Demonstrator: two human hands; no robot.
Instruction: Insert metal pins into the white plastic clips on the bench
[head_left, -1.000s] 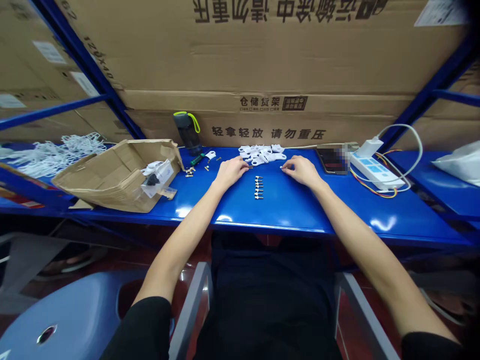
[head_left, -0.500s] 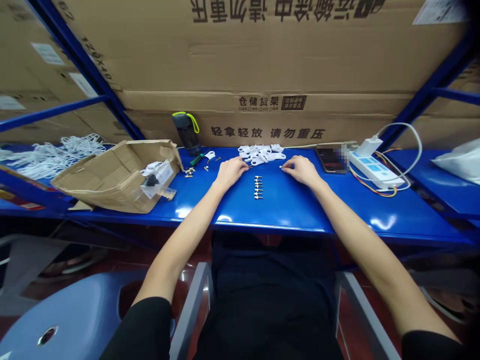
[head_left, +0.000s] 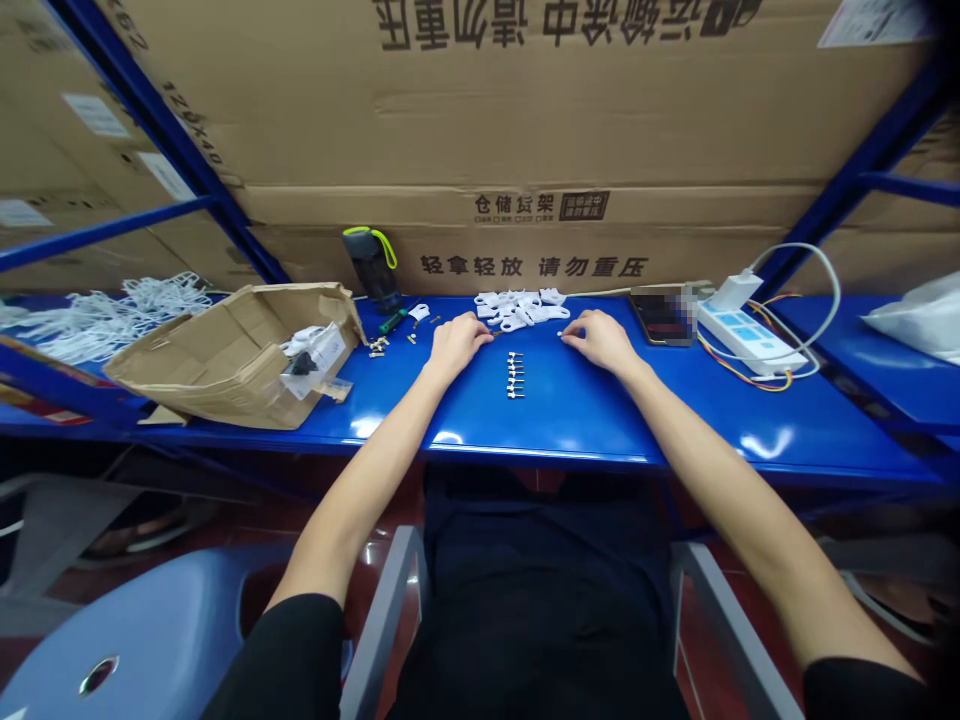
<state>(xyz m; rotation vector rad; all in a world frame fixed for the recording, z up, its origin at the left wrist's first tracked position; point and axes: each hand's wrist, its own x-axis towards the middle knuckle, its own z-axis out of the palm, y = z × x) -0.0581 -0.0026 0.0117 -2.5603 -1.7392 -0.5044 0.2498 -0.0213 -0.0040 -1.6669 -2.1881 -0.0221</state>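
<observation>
- Far to the left of the left hand, a tangle of thin white plastic loops (head_left: 105,312) lies on the blue shelf.
- Nearer, a crumpled brown cardboard box (head_left: 225,350) lies on its side, holding clear bags with white parts.
- Behind the left hand stands a dark bottle (head_left: 371,265) with a yellow-green strap; a green-handled screwdriver (head_left: 393,320) and a few small brass pieces (head_left: 379,345) lie just left of the hand.
- The left hand (head_left: 456,345) rests palm-down on the glossy blue metal table (head_left: 585,410), fingertips pinching something too small to make out.
- Between the hands, a short column of small silvery screws (head_left: 514,375) lies in a neat row; a pile of white moulded plastic clips (head_left: 521,308) sits just beyond.
- The right hand (head_left: 602,340) rests likewise, fingertips closed on a tiny pale piece.
- Right of it lie a dark phone (head_left: 664,315) and a white power strip (head_left: 742,340) with blue buttons.
- The cartons behind read "仓储货架" and "轻拿轻放 请勿重压".
</observation>
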